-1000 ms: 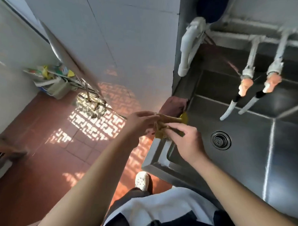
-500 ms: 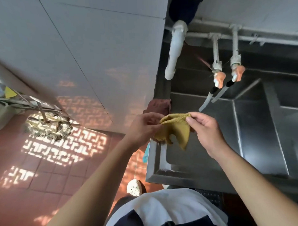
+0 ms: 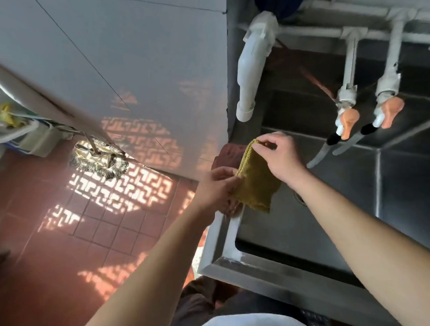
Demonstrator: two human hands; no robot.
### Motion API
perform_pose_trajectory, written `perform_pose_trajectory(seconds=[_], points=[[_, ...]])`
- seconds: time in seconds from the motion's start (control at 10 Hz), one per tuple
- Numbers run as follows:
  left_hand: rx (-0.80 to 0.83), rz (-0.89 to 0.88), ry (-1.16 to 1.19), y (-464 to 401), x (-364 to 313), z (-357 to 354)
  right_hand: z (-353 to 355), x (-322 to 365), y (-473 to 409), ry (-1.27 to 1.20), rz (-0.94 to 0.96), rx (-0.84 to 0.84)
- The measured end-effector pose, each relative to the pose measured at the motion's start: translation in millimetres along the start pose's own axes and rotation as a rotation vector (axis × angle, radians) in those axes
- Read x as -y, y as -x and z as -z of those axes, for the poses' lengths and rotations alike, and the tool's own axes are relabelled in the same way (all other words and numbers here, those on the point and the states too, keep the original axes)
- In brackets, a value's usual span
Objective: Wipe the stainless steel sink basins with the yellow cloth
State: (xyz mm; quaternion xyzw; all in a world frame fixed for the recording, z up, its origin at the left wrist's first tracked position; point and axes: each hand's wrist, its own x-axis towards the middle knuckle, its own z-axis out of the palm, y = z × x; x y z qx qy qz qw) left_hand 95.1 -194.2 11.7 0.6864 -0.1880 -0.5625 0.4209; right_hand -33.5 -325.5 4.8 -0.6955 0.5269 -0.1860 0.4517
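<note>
Both hands pinched the yellow cloth [image 3: 256, 181] over the sink's [image 3: 221, 238] left edge: left hand [image 3: 218, 189], right hand [image 3: 281, 158]. Preparation step, apparently; next, lower it into the basin [image 3: 304, 214].

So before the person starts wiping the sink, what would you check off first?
1. Yellow knitted cloth in hand: ok, right hand pinches its top edge, left hand holds its side.
2. Cloth spread out: ok, hanging open.
3. Stainless steel sink basin within reach: ok, directly below the cloth.
4. Cloth touching the steel: not ok, it is held above.
5. Orange-handled taps off: ok, no water visible.
6. Cloth damp: cannot tell.
</note>
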Motion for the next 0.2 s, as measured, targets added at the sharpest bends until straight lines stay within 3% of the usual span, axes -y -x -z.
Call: perform_pose_trajectory(seconds=[0.1, 0.2], points=[[-0.195, 0.064, 0.052, -24, 17, 25, -51, 4, -27, 0.020, 0.022, 0.116], [-0.332, 0.102, -0.128, -35, 31, 48, -74, -10, -33, 0.108, -0.036, 0.181]])
